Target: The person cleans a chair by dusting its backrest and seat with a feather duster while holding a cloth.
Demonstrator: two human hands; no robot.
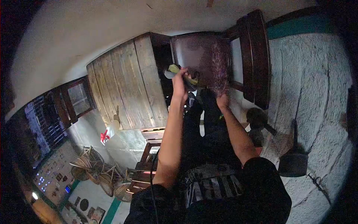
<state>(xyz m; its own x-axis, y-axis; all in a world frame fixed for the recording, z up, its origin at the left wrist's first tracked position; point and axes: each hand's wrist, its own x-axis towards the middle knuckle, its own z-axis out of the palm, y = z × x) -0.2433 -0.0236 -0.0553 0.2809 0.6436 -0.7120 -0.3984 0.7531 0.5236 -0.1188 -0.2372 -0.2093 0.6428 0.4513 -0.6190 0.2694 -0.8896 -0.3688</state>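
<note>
My left hand [180,84] is closed around a yellow-green and grey cloth [174,68], which hangs out on both sides of the fist. It is over the near left part of a dark reddish-brown seat or panel [194,52]. At the near right edge of that panel is my right hand [222,101], with its fingers partly hidden beside a purplish, rough-textured strip [220,67]. Whether it grips that strip cannot be made out.
A slatted wooden table [126,82] stands at the left, with a white and red spray bottle [107,135] near its edge. Dark wooden furniture [255,59] is at the right. Woven baskets [106,183] and a dark pan [293,164] are farther out.
</note>
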